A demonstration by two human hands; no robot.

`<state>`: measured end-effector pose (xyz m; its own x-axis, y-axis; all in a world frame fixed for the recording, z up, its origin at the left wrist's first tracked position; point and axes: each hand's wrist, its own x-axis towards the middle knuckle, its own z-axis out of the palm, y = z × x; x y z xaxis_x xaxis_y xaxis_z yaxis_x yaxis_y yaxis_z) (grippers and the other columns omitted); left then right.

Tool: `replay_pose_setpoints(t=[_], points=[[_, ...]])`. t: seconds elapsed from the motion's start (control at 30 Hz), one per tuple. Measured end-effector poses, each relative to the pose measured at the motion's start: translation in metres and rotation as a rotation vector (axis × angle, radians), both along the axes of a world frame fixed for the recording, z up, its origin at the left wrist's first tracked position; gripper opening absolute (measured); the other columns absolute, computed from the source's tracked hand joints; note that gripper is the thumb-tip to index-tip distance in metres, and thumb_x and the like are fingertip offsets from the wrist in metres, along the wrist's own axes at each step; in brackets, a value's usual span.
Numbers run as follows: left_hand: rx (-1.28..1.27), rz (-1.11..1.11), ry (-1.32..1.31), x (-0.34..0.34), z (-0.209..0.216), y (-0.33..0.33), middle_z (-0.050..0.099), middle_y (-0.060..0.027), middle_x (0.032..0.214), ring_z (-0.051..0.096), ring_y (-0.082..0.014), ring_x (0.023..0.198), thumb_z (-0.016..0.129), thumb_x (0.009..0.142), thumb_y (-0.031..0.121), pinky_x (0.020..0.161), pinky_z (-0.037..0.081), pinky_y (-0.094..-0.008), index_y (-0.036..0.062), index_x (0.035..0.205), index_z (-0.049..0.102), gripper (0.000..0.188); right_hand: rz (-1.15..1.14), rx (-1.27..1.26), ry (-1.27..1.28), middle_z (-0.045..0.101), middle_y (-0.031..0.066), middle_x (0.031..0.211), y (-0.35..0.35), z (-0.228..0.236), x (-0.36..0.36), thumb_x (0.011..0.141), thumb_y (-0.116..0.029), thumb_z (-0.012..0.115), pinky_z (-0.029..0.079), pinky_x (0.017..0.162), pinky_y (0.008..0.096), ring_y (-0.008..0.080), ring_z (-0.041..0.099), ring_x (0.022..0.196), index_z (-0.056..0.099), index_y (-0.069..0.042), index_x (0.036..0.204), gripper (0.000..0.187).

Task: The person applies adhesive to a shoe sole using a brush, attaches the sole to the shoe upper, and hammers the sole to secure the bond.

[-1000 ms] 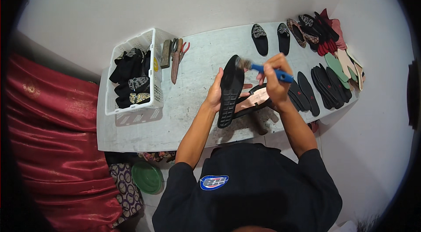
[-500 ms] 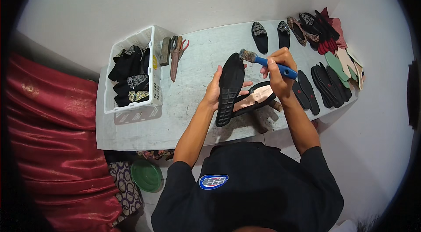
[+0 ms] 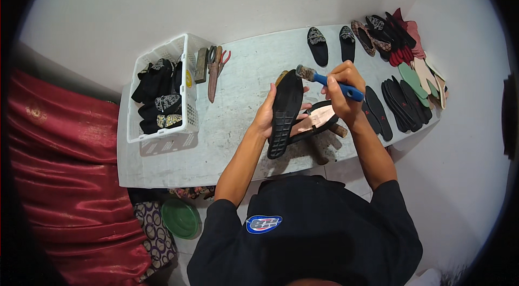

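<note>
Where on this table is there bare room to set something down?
Bare pale tabletop lies between the long brown tool and black patterned slip-on shoes, and between the white plastic basket and the near edge. The right end is crowded with flat black insoles.

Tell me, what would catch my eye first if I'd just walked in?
Probably the middle of the picture: the left hand holds up a black sole, while the right hand grips a blue-handled brush, bristles close to the sole's upper end. Next, perhaps, the shiny red curtain filling the lower left, and the white basket of black shoes on the table's left end.
</note>
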<state>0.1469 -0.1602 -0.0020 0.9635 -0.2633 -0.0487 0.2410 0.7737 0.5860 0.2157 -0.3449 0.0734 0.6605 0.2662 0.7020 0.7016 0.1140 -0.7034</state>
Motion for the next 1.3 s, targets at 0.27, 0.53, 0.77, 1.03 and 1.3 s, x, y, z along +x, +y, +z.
replay_pose_setpoints(t=[0.27,0.53,0.77,1.03,1.3], points=[[0.086,0.096,0.039,0.0,-0.011,-0.001,0.047,-0.0202,0.139,0.052,-0.0374,0.123,0.028,0.098,0.061,0.098,0.05,-0.0478,0.0029,0.145,0.033,0.075,0.009,-0.158,-0.16,0.052,0.0132,0.068,-0.008,-0.043,-0.023,0.077,0.004,0.058,0.041,0.051,0.0335,0.0243,0.053,0.056,0.051,0.0,0.069,0.012],[-0.055,0.041,0.034,0.009,0.006,0.002,0.055,-0.0171,0.13,0.053,-0.0347,0.123,0.031,0.098,0.058,0.1,0.049,-0.0447,0.0021,0.141,0.039,0.071,-0.105,-0.097,-0.167,0.051,0.011,0.067,-0.005,-0.004,-0.002,0.078,0.005,0.058,0.039,0.052,0.0327,0.0225,0.051,0.058,0.051,0.0,0.07,0.012],[-0.101,0.07,0.068,0.008,-0.022,0.0,0.046,-0.0171,0.141,0.05,-0.0358,0.126,0.03,0.098,0.058,0.102,0.048,-0.0457,0.0002,0.145,0.032,0.074,0.004,-0.132,-0.159,0.053,0.0126,0.068,-0.012,-0.046,-0.031,0.075,0.006,0.059,0.042,0.051,0.0339,0.0246,0.054,0.057,0.051,0.0,0.07,0.011],[-0.2,0.092,-0.009,0.016,-0.019,0.008,0.047,-0.0179,0.14,0.049,-0.0316,0.127,0.033,0.098,0.056,0.104,0.046,-0.0433,-0.0026,0.143,0.034,0.074,-0.074,-0.075,-0.197,0.054,0.0121,0.066,-0.007,-0.027,-0.021,0.075,0.005,0.06,0.041,0.05,0.0329,0.0235,0.053,0.056,0.052,-0.001,0.07,0.011],[-0.127,0.06,0.011,0.007,-0.012,0.001,0.053,-0.0168,0.134,0.055,-0.0302,0.121,0.029,0.099,0.056,0.098,0.05,-0.0445,0.006,0.142,0.039,0.067,-0.058,0.049,-0.005,0.055,0.0092,0.067,-0.009,-0.026,-0.027,0.08,0.001,0.057,0.042,0.054,0.0318,0.0186,0.054,0.059,0.054,-0.001,0.073,0.008]])
